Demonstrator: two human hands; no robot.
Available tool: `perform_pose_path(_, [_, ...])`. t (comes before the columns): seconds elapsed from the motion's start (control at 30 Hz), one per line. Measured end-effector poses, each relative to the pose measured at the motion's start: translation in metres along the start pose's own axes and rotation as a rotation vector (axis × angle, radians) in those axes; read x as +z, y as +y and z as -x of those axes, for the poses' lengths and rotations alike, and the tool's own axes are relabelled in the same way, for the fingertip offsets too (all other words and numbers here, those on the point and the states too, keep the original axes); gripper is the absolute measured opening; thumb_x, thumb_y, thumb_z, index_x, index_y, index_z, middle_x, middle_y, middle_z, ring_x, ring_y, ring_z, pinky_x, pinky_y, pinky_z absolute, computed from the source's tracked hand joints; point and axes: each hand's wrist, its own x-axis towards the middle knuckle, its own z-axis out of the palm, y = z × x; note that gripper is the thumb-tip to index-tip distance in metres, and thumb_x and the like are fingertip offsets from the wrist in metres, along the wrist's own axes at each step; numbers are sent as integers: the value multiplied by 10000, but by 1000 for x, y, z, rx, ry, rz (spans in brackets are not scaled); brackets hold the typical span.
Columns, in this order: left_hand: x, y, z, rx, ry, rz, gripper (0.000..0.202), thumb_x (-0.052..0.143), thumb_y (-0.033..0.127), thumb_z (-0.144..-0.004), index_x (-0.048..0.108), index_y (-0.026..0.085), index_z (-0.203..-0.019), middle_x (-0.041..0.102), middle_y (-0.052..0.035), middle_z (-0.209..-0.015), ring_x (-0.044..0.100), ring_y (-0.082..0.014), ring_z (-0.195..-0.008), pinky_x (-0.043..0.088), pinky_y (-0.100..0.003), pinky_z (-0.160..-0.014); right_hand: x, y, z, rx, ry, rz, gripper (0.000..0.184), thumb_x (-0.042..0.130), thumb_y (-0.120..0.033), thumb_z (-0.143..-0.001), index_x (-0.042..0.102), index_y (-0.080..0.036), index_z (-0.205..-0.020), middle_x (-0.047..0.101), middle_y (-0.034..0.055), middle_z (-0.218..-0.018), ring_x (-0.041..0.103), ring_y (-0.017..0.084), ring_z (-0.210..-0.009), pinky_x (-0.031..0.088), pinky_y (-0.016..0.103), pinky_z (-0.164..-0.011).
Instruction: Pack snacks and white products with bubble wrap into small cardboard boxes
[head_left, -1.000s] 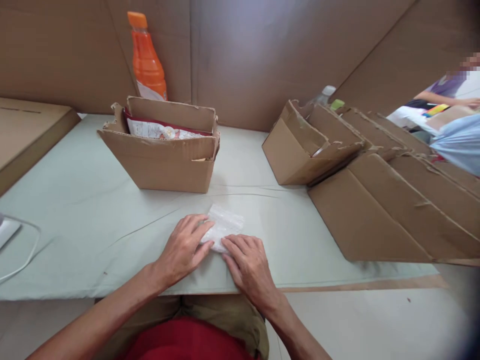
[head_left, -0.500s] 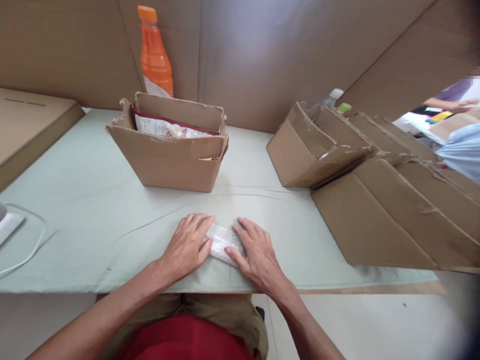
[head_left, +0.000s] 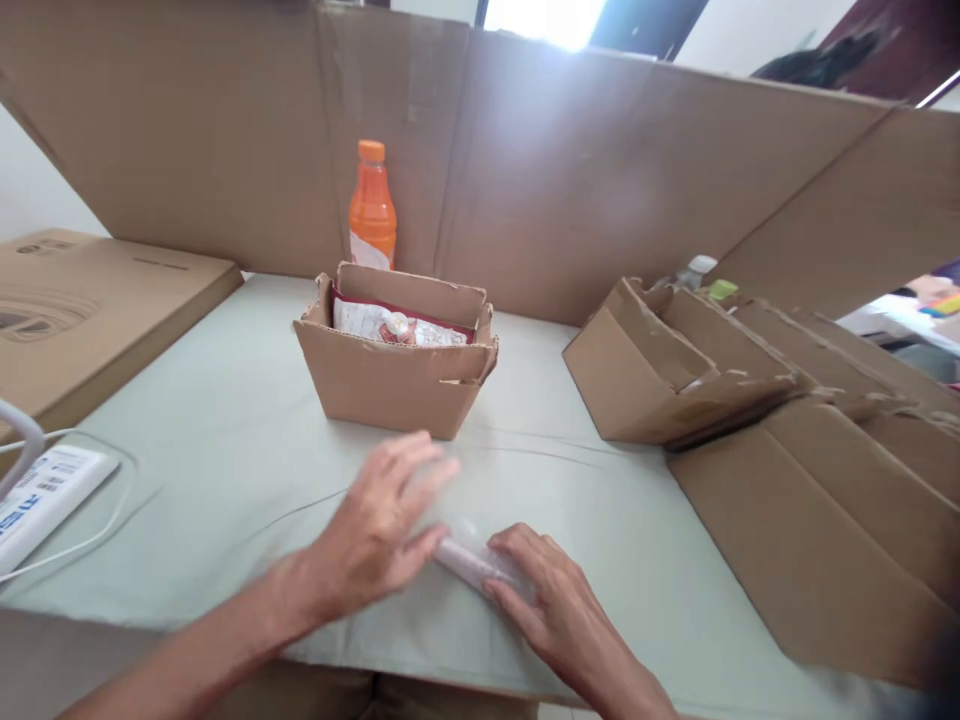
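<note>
Whitish, translucent plastic roll (head_left: 471,565): probably light, soft; best held mid-length. Right hand (head_left: 555,597) pinches right end; left hand (head_left: 381,520) spread, contact unclear.

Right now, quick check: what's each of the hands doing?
Left hand: open; blurred, so contact with the clear plastic bundle cannot be told.
Right hand: closed, holding the clear plastic bundle.

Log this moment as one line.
right hand: holds narrow clear plastic packet | left hand: fingers spread, near it, contact unclear | beyond: open brown cardboard box
</note>
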Motion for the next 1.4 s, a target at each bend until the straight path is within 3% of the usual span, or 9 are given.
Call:
perform_pose_path(0.13, [-47,-47,-48,-19,273,-373,516,564,102,-882,490,176,-1387,564,-166,-1378,416,-373,-1414,356,-581,-1150,-27,-1,-15,32,121,37,81,584,-290,-942,606,-250,-1008,720,42,-945,681,198,-756,554,305,-628])
perform_pose_path(0.27, [-64,-77,-69,36,295,-417,231,501,29,-859,630,163,-995,696,-62,-903,677,-240,-946,438,-517,-1103,-64,-8,-31,-52,285,115,109,565,-314,-969,628,-245,-1027,726,41,-945,689,196,-810,554,294,-673])
perform_pose_path(0.53, [-76,-25,-15,122,198,-297,202,555,-26,-867,631,146,-941,710,-57,-897,662,-188,-910,374,-536,-1139,-140,-67,-91,-175,614,318,87,644,-328,-955,656,-246,-929,693,9,-853,633,154,-758,480,283,-751])
perform_pose_path(0.67, [-82,0,9,91,168,-233,214,556,-14,-886,658,142,-992,725,-54,-944,653,-183,-964,315,-536,-1169,-122,-96,-152,-428,209,333,105,632,-234,-932,645,-198,-834,695,-4,-751,601,142,-687,421,310,-762])
perform_pose_path(0.83, [-82,4,14,76,179,-164,207,526,-3,-899,664,124,-987,727,-69,-940,648,-185,-959,307,-539,-1174,-71,-119,-202,-346,-434,593,89,597,-132,-887,670,-174,-858,671,13,-646,541,132,-564,280,280,-566])
perform_pose_path(1.03, [-80,4,11,85,206,-165,222,534,-9,-880,662,128,-997,718,-62,-938,651,-195,-995,325,-527,-1179,-43,-124,-211,-488,-598,773,136,594,-63,-860,670,-159,-799,676,56,-661,623,192,-666,323,309,-603])
perform_pose_path(1.13, [-85,2,24,73,285,-224,341,629,7,-820,648,166,-1121,688,-83,-1104,579,-273,-1229,363,-530,-1172,-67,-117,-206,-478,-438,728,73,619,-132,-877,670,-158,-831,717,68,-746,649,207,-720,369,331,-674])
perform_pose_path(1.3, [-94,-5,53,-205,539,-263,586,715,135,-787,570,321,-1324,596,-62,-1246,548,-295,-1264,426,-522,-1135,-132,-68,-146,-252,313,455,148,618,-326,-937,680,-202,-885,745,44,-870,654,192,-777,446,336,-771])
perform_pose_path(1.4, [-77,-10,60,-461,574,-107,621,670,251,-847,491,314,-1438,557,-75,-1346,558,-302,-1252,433,-518,-1135,-127,-25,-90,-30,367,230,156,615,-367,-934,694,-233,-922,741,24,-835,665,179,-718,486,292,-638])
